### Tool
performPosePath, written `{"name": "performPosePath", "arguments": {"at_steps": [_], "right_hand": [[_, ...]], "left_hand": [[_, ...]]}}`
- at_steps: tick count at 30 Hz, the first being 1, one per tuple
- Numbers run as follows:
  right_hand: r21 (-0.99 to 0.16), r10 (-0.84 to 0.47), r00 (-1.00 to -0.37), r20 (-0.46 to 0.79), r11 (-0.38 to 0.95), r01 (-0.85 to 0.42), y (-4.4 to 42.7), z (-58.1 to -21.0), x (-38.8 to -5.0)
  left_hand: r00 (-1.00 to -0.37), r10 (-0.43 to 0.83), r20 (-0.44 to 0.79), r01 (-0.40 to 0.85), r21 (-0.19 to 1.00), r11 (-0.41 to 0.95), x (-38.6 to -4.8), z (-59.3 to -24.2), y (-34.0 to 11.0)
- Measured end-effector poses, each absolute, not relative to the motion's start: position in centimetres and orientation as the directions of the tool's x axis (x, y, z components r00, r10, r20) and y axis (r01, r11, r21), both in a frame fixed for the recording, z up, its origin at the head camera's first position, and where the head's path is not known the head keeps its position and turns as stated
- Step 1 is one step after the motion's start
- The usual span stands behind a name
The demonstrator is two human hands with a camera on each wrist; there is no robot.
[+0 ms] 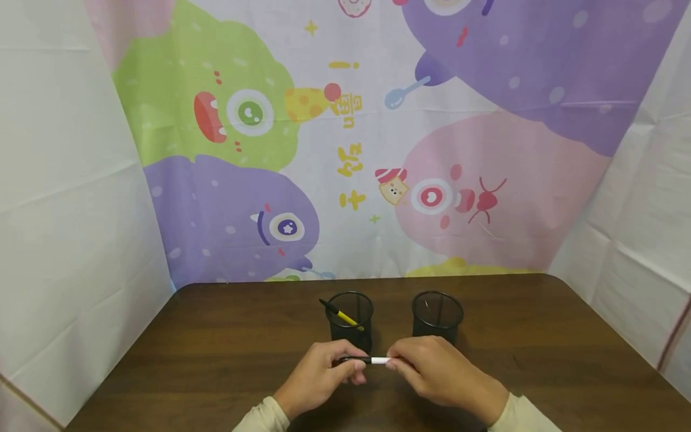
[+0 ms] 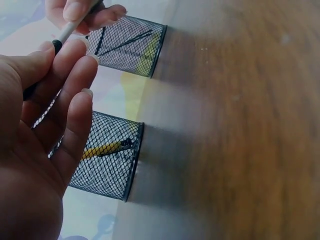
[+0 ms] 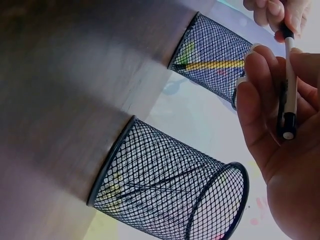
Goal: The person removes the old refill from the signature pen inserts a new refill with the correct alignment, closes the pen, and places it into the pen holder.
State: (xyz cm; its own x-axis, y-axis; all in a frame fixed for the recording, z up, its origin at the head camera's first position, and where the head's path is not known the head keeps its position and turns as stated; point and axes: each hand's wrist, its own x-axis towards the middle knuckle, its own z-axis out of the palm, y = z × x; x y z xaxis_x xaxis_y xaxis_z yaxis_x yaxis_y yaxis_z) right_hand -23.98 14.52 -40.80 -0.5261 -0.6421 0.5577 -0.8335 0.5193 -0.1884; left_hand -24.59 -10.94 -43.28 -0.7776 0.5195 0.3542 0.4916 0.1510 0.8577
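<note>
A white pen with black ends (image 1: 379,360) is held level between both hands, in front of two black mesh cups. My left hand (image 1: 323,375) pinches its black end between thumb and fingers. My right hand (image 1: 439,372) grips the white barrel (image 3: 291,75); in the right wrist view the black clip and rear end show beside the palm. Behind the left hand stands the left cup (image 1: 349,333), with a yellow and black pen (image 1: 345,317) leaning in it. Behind the right hand is the right cup (image 1: 436,324); a thin dark line crosses its mesh in the right wrist view, unclear what.
Both cups stand upright on a brown wooden table (image 1: 232,336). A cloth printed with cartoon monsters (image 1: 356,240) hangs at the table's back edge, and white cloth panels (image 1: 81,210) hang along both sides.
</note>
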Motion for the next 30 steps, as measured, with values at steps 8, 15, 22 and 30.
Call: {"name": "performPosePath", "arguments": {"at_steps": [8,15,22,30], "right_hand": [[-0.22,-0.635,-0.533,0.56,0.506,-0.834,14.48,-40.72,-23.91],[-0.239,-0.626,-0.541,0.561,0.503,-0.83,14.43,-40.71,-23.85],[-0.246,-0.614,-0.557,0.559,0.519,-0.818,14.38,-40.7,-23.77],[-0.239,-0.606,-0.548,0.576,0.516,-0.823,14.37,-40.82,-23.79]], "left_hand": [[-0.794,0.512,0.328,0.454,0.88,0.141,-24.52,-43.12,-10.91],[-0.8,0.512,0.312,0.442,0.884,0.152,-24.52,-43.02,-11.0],[-0.803,0.511,0.307,0.433,0.89,0.146,-24.53,-42.99,-11.02],[-0.807,0.506,0.303,0.423,0.895,0.139,-24.5,-43.02,-10.97]]}}
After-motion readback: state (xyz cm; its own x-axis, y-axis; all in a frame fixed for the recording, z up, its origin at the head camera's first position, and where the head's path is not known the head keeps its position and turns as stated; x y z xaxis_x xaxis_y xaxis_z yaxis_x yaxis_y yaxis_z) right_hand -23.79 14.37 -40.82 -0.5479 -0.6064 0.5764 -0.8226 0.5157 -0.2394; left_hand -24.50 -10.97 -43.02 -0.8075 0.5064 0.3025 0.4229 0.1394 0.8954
